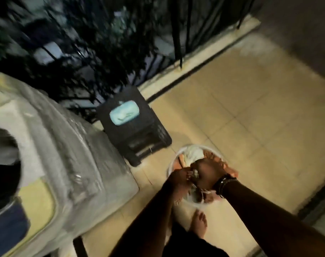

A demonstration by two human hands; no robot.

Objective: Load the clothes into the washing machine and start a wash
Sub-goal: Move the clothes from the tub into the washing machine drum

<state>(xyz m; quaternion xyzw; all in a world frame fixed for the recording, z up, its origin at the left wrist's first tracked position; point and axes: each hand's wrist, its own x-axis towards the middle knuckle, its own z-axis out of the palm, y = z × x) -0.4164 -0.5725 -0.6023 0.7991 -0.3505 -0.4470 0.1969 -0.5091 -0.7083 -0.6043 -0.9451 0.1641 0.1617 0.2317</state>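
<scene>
Beige tiled balcony floor (250, 108), both hands' grip closed on clothes (191, 156) in bucket (172, 164)

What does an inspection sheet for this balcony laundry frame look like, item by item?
Surface: beige tiled floor, lit, blurred.
Job's things: washing machine at left under a clear plastic cover, its top opening showing dark; white bucket on the floor holding white and orange clothes.
Clutter: black plastic stool beside the machine, with a light blue packet on top.
Grippers: left hand and right hand are both down in the bucket gripping clothes; dark bands on the right wrist.
Cables: nothing seen.
Surroundings: black railing with dark foliage behind; a bare foot near the bucket.
</scene>
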